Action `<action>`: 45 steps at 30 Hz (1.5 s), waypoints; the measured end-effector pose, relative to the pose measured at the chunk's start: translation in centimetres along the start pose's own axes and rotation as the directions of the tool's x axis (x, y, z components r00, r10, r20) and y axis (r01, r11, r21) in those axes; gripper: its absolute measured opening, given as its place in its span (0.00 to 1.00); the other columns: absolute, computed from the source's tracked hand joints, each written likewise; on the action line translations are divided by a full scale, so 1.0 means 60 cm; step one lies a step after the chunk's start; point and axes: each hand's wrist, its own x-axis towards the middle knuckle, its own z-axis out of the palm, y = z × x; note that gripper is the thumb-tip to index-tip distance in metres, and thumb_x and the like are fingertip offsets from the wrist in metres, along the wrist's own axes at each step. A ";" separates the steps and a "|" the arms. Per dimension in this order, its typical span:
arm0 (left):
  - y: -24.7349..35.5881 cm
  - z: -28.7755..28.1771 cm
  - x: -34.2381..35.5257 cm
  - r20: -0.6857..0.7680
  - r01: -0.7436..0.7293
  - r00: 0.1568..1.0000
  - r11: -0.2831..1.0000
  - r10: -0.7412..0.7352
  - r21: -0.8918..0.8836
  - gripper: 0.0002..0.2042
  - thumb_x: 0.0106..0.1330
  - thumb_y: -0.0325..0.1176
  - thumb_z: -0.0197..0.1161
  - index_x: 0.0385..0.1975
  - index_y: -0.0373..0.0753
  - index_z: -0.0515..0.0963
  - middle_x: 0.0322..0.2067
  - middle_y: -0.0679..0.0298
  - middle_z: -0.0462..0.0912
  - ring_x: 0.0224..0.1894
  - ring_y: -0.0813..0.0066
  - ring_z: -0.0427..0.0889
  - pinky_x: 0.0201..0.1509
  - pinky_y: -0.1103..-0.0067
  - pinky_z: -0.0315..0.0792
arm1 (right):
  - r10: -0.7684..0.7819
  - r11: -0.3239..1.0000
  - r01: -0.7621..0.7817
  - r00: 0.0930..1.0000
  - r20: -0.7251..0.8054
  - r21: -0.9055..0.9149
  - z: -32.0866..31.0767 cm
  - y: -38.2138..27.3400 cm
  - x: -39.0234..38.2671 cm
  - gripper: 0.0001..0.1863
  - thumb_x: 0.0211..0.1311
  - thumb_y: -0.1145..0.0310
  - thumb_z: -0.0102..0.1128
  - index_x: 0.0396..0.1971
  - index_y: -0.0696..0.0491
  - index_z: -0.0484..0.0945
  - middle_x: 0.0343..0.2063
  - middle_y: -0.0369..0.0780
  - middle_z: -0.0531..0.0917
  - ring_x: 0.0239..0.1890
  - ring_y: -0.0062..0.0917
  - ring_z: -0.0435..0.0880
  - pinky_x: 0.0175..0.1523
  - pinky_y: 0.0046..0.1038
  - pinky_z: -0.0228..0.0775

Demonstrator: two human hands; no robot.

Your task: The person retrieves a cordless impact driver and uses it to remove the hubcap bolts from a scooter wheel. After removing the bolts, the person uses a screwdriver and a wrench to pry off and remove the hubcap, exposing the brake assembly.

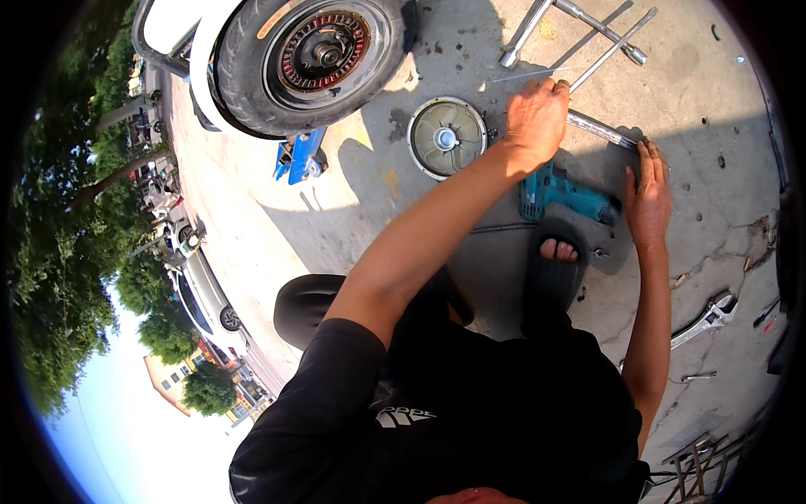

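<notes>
My left hand [537, 118] is closed around a chrome wrench, near where its thin rod [617, 50] and thicker ribbed handle [600, 129] come together. The joint itself is hidden under the fingers. At the handle's far end, my right hand [651, 197] has its fingers bent over the tip, with the thumb apart from it. Below the wrench a teal power tool [571, 197] lies on the ground beside my sandalled foot [558, 252]. A round metal wheel-hub cover [447, 139] lies left of my left wrist.
An upright wheel [311, 63] with its hub open, showing copper-red windings, stands at the upper left by a blue jack [300, 157]. Another chrome wrench [529, 34] lies at the top. An adjustable wrench [705, 317] and small parts lie on the concrete at right.
</notes>
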 end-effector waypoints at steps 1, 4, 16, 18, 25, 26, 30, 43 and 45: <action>-0.004 0.011 0.023 -0.039 -0.081 0.996 0.995 0.084 0.065 0.14 0.66 0.30 0.58 0.50 0.36 0.79 0.37 0.56 0.83 0.40 0.55 0.83 0.42 0.62 0.78 | 0.057 0.998 -0.057 0.998 0.019 0.003 -0.006 -0.005 -0.007 0.23 0.67 0.73 0.59 0.61 0.56 0.73 0.63 0.45 0.75 0.66 0.42 0.72 0.67 0.38 0.67; -0.010 0.036 0.086 -0.080 -0.240 0.960 0.936 0.268 0.257 0.22 0.62 0.29 0.60 0.58 0.40 0.78 0.40 0.59 0.83 0.45 0.61 0.81 0.45 0.64 0.77 | 0.130 0.991 -0.130 0.991 0.044 0.009 -0.012 -0.005 -0.018 0.24 0.67 0.73 0.59 0.63 0.56 0.70 0.65 0.45 0.73 0.68 0.42 0.70 0.69 0.39 0.65; -0.053 0.043 0.109 0.054 -0.317 0.946 0.880 0.320 0.354 0.29 0.65 0.26 0.57 0.68 0.51 0.70 0.71 0.58 0.62 0.74 0.60 0.57 0.74 0.57 0.53 | 0.154 0.988 -0.153 0.986 0.068 -0.009 -0.006 -0.006 -0.013 0.25 0.67 0.73 0.59 0.63 0.57 0.70 0.65 0.46 0.72 0.69 0.42 0.68 0.71 0.38 0.63; -0.066 0.017 0.097 0.068 -0.294 0.953 0.847 0.295 0.444 0.29 0.66 0.26 0.57 0.69 0.50 0.68 0.74 0.58 0.56 0.77 0.58 0.52 0.76 0.55 0.51 | 0.125 0.992 -0.125 0.991 0.042 -0.001 -0.006 -0.006 -0.008 0.25 0.67 0.73 0.59 0.63 0.57 0.70 0.65 0.47 0.72 0.68 0.42 0.69 0.70 0.38 0.64; -0.105 -0.155 -0.006 0.164 -0.341 0.940 0.869 0.301 0.359 0.16 0.64 0.38 0.66 0.50 0.42 0.82 0.70 0.55 0.63 0.73 0.57 0.59 0.73 0.52 0.55 | 0.191 0.978 -0.189 0.981 -0.024 0.085 -0.006 -0.004 0.025 0.24 0.68 0.68 0.61 0.61 0.59 0.72 0.57 0.51 0.79 0.60 0.45 0.77 0.64 0.38 0.70; -0.114 -0.189 -0.023 0.182 -0.349 0.934 0.887 0.306 0.301 0.15 0.63 0.40 0.67 0.45 0.41 0.84 0.69 0.54 0.65 0.72 0.58 0.61 0.72 0.52 0.56 | 0.230 0.970 -0.229 0.973 -0.006 0.076 -0.004 0.000 0.034 0.24 0.68 0.67 0.61 0.61 0.59 0.72 0.56 0.51 0.79 0.59 0.45 0.78 0.63 0.38 0.71; -0.194 -0.312 -0.113 0.328 -0.371 0.898 0.905 0.292 0.209 0.14 0.61 0.36 0.68 0.45 0.40 0.84 0.66 0.52 0.69 0.67 0.56 0.69 0.68 0.55 0.64 | 0.233 0.969 -0.234 0.972 0.023 0.073 -0.018 -0.012 0.068 0.24 0.69 0.64 0.61 0.61 0.58 0.73 0.56 0.50 0.80 0.58 0.45 0.79 0.61 0.38 0.72; -0.079 -0.302 -0.308 0.783 -0.649 0.478 0.761 0.398 0.010 0.19 0.62 0.36 0.63 0.52 0.37 0.80 0.56 0.51 0.78 0.58 0.57 0.77 0.57 0.61 0.74 | 0.373 0.890 -0.418 0.897 0.237 0.180 -0.163 -0.159 0.062 0.17 0.71 0.65 0.59 0.53 0.59 0.79 0.48 0.49 0.86 0.51 0.36 0.87 0.56 0.35 0.77; -0.079 -0.282 -0.296 0.818 -0.703 0.441 0.709 0.370 0.059 0.16 0.62 0.35 0.62 0.47 0.37 0.82 0.51 0.53 0.80 0.55 0.59 0.78 0.51 0.63 0.75 | 0.385 0.896 -0.419 0.898 0.214 0.146 -0.191 -0.198 0.052 0.16 0.72 0.65 0.57 0.50 0.61 0.80 0.46 0.49 0.87 0.48 0.34 0.88 0.55 0.34 0.78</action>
